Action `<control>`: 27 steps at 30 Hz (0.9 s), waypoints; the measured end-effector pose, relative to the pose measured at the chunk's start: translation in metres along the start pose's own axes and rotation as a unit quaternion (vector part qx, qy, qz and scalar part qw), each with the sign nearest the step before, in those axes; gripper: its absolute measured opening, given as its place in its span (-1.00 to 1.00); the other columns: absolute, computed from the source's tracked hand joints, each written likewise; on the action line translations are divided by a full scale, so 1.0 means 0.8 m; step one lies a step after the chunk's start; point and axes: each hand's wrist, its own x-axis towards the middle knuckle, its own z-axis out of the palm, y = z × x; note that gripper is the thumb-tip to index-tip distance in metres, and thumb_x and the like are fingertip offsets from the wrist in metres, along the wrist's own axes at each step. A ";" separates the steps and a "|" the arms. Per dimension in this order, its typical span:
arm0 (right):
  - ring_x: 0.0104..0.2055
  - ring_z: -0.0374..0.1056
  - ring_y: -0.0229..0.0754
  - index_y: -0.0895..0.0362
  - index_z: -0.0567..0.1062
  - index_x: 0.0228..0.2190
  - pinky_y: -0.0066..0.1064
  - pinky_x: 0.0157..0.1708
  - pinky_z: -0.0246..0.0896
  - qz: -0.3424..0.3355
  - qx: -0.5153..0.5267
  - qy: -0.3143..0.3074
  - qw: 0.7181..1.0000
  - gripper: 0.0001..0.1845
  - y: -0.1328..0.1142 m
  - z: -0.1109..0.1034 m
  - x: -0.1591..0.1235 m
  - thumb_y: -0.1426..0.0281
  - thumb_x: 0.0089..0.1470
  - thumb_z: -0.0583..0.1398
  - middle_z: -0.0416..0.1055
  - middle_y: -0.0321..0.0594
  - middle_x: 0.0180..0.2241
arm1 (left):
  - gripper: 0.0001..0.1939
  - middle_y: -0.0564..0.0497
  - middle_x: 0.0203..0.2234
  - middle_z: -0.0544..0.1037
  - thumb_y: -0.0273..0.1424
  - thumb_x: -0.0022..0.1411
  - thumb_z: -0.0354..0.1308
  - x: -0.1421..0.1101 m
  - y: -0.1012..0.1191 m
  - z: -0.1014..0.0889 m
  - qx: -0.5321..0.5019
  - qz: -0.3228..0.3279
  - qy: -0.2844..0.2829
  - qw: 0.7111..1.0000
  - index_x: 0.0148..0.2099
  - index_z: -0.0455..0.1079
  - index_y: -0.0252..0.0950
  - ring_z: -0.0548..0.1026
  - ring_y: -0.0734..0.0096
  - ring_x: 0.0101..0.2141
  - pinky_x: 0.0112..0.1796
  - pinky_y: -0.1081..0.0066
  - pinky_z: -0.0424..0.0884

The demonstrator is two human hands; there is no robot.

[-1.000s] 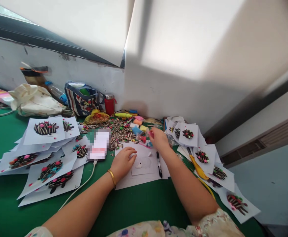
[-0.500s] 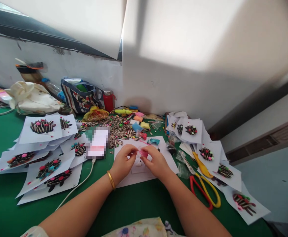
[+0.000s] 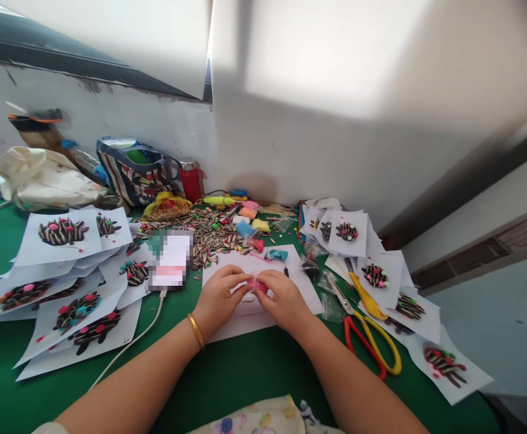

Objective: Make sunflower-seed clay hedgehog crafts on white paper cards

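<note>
Over the white sheets of paper (image 3: 306,295), both my hands meet at a small clear bag of pink modelling clay (image 3: 260,284). My left hand (image 3: 220,301) pinches one side of it between thumb and fingers. From the other side my right hand (image 3: 285,299) grips it, fingers curled. Part of the bag is hidden by the fingertips. Just beyond the hands lie a teal clay packet (image 3: 276,254) and a red one (image 3: 257,245). A black pen (image 3: 286,272) shows only its end, the rest being behind my right hand.
Sheets with sunflower-seed pictures are piled at left (image 3: 64,253) and right (image 3: 349,234). Scissors (image 3: 371,346) with red and yellow handles lie right of the paper. A phone (image 3: 168,262) with a white cable (image 3: 132,343) stands left. Loose sunflower seeds (image 3: 213,232) cover the back.
My right hand has come back from the clay packets behind the paper to my left hand, bringing the pink clay bag. Both hands now hold it. The view has shifted slightly.
</note>
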 end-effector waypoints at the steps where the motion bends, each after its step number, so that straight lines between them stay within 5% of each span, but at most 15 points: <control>1: -0.12 0.37 -0.10 0.09 0.50 -0.19 -0.26 -0.08 0.29 0.001 0.006 -0.001 1.000 -0.85 -0.001 0.000 0.000 0.41 0.18 0.17 0.48 -0.14 -0.20 | -0.85 0.00 -0.33 0.51 -0.37 0.25 0.20 0.000 0.001 0.000 0.005 0.003 0.005 1.000 -0.14 0.54 -0.21 0.48 0.37 -0.28 -0.23 0.37 0.44; 17: -0.15 0.38 -0.13 0.08 0.49 -0.20 -0.29 -0.10 0.31 0.026 0.064 0.023 0.997 -0.85 -0.003 0.002 0.000 0.37 0.18 0.18 0.48 -0.16 -0.23 | -0.89 -0.03 -0.32 0.53 -0.36 0.25 0.17 -0.002 0.000 -0.001 0.068 -0.006 0.020 0.997 -0.25 0.51 -0.24 0.48 0.31 -0.26 -0.18 0.31 0.42; 27: -0.15 0.38 -0.13 0.08 0.51 -0.23 -0.29 -0.10 0.31 0.048 0.077 0.043 0.995 -0.86 0.000 -0.001 0.001 0.35 0.15 0.20 0.49 -0.17 -0.25 | -0.82 0.00 -0.38 0.45 -0.35 0.32 0.05 0.005 0.002 -0.006 -0.016 -0.039 0.032 0.999 -0.33 0.37 -0.26 0.40 0.33 -0.29 -0.21 0.33 0.33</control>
